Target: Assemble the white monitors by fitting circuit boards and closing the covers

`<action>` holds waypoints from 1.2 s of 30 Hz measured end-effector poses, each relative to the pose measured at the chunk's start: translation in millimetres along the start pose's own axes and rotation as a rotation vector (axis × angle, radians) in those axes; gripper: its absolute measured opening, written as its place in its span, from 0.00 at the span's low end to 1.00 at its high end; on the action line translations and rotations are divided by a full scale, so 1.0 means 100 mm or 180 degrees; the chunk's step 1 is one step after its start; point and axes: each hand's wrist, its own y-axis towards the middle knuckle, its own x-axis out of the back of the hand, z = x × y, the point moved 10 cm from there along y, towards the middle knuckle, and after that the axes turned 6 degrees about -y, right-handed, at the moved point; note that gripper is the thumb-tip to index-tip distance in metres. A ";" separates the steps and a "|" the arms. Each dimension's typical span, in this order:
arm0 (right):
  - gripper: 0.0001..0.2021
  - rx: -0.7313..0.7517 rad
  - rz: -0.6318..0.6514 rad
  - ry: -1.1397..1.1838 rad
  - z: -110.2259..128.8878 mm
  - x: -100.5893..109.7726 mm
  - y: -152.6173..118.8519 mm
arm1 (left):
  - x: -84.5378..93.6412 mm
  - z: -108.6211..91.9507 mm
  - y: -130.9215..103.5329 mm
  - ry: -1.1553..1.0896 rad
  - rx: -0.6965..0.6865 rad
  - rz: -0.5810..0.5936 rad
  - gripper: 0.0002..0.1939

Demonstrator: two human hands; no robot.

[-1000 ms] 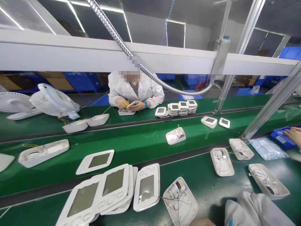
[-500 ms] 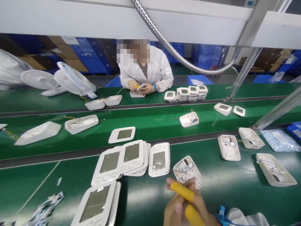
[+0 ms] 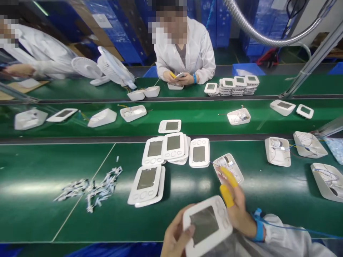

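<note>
My left hand (image 3: 178, 232) grips a white front panel with a grey screen (image 3: 205, 225), thumb on its face. My right hand (image 3: 238, 207) wears yellow finger covers on two fingers and has a blue strap at the wrist. Its fingers are spread just beyond the panel's right edge, over the near side of an open white housing (image 3: 234, 171) with wires inside. I cannot tell whether the fingertips touch that housing. To its left lies a single screen panel (image 3: 199, 152); farther left are stacked panels (image 3: 174, 145) and a nearer pair (image 3: 147, 184).
Small strip-like parts (image 3: 103, 187) lie in a pile on the left. More wired housings (image 3: 278, 151) stand on the right. On the green belt (image 3: 198, 110) sit several housings and panels. Across it, a person in white (image 3: 187, 53) holds a part near stacked panels (image 3: 238, 85).
The view has swung down and to the left. My hands, close together before, are now apart, and a screen panel shows in my left hand. My right hand's fingers have spread.
</note>
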 end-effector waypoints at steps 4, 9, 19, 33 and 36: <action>0.19 -0.0254 0.0230 0.0359 0.08 0.04 0.08 | 0.20 -0.29 0.01 -0.0535 -0.0646 -0.0518 0.37; 0.22 -0.0070 0.0538 -0.0029 0.33 -0.03 0.05 | -0.29 -0.53 0.26 -0.0068 -0.0883 0.0194 0.41; 0.22 0.0890 0.0748 -0.0498 0.81 0.07 0.16 | -0.88 -0.43 0.33 0.0694 -0.1167 0.1206 0.16; 0.13 0.0185 0.0551 0.0117 0.39 0.07 0.15 | -1.17 -0.99 -0.08 0.1032 -0.2899 0.1219 0.13; 0.12 -0.0060 0.0581 0.0054 0.31 0.07 0.15 | -1.05 -0.93 0.08 0.0687 -0.2474 0.0848 0.10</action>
